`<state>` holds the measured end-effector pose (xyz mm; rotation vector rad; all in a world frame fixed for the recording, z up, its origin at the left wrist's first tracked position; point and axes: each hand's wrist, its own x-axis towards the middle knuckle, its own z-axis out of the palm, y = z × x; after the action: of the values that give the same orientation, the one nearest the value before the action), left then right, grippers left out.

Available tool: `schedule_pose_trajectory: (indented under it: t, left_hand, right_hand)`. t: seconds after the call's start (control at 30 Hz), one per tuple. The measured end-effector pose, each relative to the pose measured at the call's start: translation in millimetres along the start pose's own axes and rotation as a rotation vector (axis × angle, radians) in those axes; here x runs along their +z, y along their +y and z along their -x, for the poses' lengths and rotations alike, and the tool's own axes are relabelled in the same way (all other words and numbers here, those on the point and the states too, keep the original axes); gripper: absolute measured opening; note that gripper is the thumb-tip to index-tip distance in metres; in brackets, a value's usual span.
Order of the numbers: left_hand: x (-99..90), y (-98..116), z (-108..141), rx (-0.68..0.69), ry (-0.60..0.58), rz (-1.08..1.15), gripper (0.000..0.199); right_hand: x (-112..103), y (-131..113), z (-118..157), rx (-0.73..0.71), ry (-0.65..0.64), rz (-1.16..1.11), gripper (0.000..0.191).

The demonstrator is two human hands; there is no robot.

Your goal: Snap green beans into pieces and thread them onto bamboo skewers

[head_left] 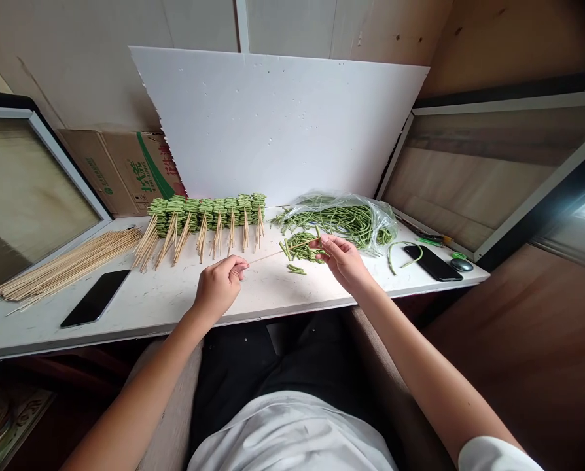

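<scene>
Over the white table, my left hand (220, 281) is closed on one end of a thin wooden skewer (267, 256). My right hand (340, 258) pinches a short piece of green bean (318, 231) at the skewer's other end; whether the tip has gone through it is too small to tell. Beneath that hand lies a pile of cut green bean pieces (300, 244), with a few loose pieces (296, 269) in front. Behind the pile, long uncut green beans (339, 219) rest in a clear plastic bag (383, 212).
Stacked skewered beans (214, 216) stand at the back left, sticks facing me. Bare skewers (71, 265) and a black phone (96, 297) lie further left. At right are another phone (432, 263), a bent bean (391, 258) and a dark round object (461, 264). A white board (283, 124) rises behind.
</scene>
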<state>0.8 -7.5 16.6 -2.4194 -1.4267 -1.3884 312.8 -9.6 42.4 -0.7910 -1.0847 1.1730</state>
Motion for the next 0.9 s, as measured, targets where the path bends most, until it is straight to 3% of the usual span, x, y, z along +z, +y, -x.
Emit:
schedule_pose_trajectory:
  t: [0.27,0.63,0.9]
  left_hand:
    - [-0.9,0.2,0.3,0.010,0.008,-0.021,0.023]
    - [-6.9,10.6,2.2,0.069,0.060,-0.129,0.028]
    - [-11.8,13.5,1.5,0.090,0.087,-0.186,0.029]
  right_hand:
    - [-1.0,2.0,-1.3,-0.006,0.020,-0.014,0.029]
    - [-3.5,0.2,0.5,-0.112,0.073,0.146,0.030]
    - [1.9,0.7,5.2,-0.116,0.047,0.183,0.033]
